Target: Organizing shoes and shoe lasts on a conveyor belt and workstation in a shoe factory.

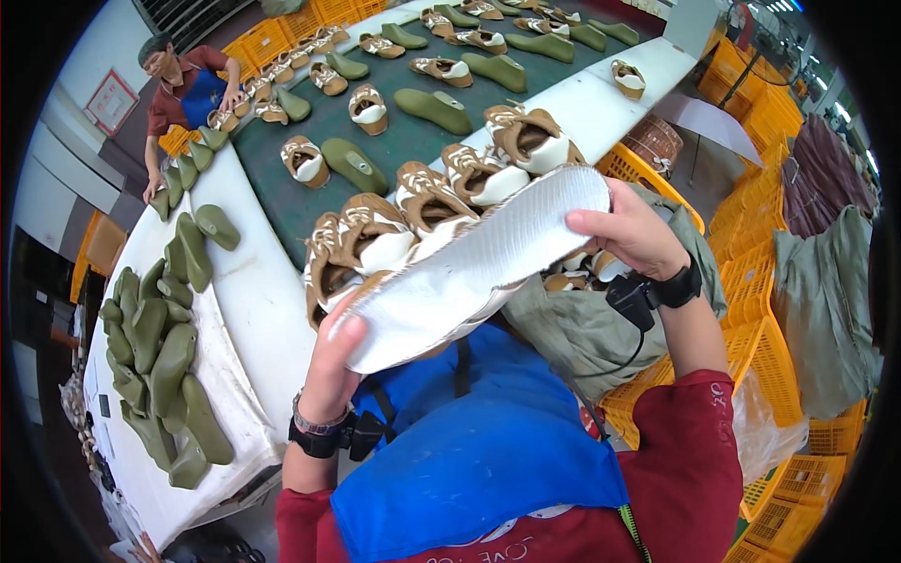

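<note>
Between my two hands is a shoe upper [479,267], turned so that its white sole side faces up toward me. My left hand [330,371] grips one end, with the thumb on the white surface. At the other end, my right hand [640,235] is closed round the edge, its thumb also on top. Just beyond, a row of brown and white shoe uppers [374,235] with white lacing stands along the near bench edge. The held piece covers parts of some of them.
Olive-green shoe lasts [174,361] lie heaped on the white table at left. More lasts and shoes sit on the green conveyor belt [272,216]. A co-worker [183,89] handles shoes at far left. Yellow crates [746,281] stack at right; grey-green cloth [582,324] lies beside me.
</note>
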Demonstrator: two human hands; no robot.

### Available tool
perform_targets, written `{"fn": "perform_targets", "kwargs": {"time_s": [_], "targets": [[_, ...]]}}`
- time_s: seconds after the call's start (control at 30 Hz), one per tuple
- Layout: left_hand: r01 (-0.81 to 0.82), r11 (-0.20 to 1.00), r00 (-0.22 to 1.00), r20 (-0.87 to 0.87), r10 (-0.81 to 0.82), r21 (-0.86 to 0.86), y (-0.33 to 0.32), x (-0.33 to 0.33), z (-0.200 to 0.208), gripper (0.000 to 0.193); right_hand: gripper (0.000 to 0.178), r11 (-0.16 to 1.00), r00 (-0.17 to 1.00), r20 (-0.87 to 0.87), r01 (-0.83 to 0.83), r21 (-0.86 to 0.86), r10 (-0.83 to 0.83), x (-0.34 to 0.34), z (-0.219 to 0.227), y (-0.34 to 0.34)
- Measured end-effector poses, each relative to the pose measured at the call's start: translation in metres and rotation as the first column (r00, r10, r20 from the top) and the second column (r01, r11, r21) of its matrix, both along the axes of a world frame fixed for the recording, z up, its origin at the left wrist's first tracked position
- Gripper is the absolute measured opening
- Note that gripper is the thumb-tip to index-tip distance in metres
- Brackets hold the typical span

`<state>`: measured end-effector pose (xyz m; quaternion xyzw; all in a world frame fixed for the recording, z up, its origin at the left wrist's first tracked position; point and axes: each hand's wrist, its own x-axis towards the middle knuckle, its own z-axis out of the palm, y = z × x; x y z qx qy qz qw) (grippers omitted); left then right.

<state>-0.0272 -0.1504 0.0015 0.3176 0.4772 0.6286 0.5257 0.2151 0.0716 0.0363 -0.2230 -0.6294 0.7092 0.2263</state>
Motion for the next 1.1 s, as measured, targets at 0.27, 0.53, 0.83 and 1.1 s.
{"fn": "perform_targets", "kwargs": {"time_s": [0.27,0.53,0.83,1.1], "targets": [[0.033,0.999,0.971,0.237,-0.022,-0.044,-0.011,-0.052,-0.008,0.067,0.041,0.939,0.947,-0.320,-0.121,-0.320,0.013,-0.059,-0.020,0.025],[-0.323,0.946,0.898,-0.304,0.317,0.032,-0.040,-0.132,0.057,0.069,0.054,0.982,0.988,-0.151,0.009,-0.186,-0.038,-0.029,-0.049,0.078],[-0.644,0.616,-0.559,-0.828,0.025,0.454,0.029,-0.369,0.027,0.081,0.019,0.842,0.815,0.493,0.473,-0.259,-0.306,0.137,-0.261,0.105],[-0.712,0.689,-0.250,-0.966,-0.069,0.135,0.030,-0.417,-0.076,0.055,0.041,0.940,0.352,0.872,0.134,0.313,-0.341,0.143,-0.385,0.113]]}}
